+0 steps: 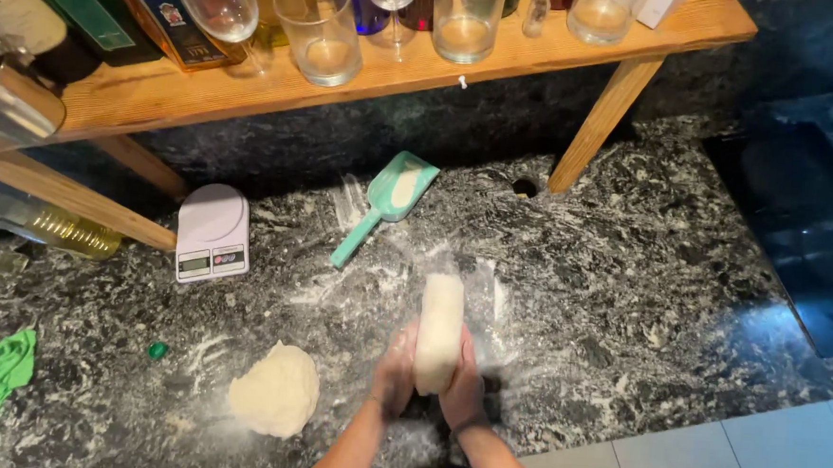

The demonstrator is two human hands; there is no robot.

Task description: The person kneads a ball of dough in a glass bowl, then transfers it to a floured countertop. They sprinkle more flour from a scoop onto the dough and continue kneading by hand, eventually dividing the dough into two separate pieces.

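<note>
Both hands (428,382) prob. squeezing dough log (439,325).

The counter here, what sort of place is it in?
Most likely a home kitchen. Both hands press a long piece of dough over a floured dark stone counter, with a kitchen scale nearby and drinking glasses on a wooden shelf.

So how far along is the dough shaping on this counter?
Done: flour is dusted on the granite counter, and one rounded dough piece sits at the left, by the look already shaped. In hand: the left hand and right hand press an elongated dough piece between them. Left: finishing that piece. Flour remains in the teal scoop.
</note>
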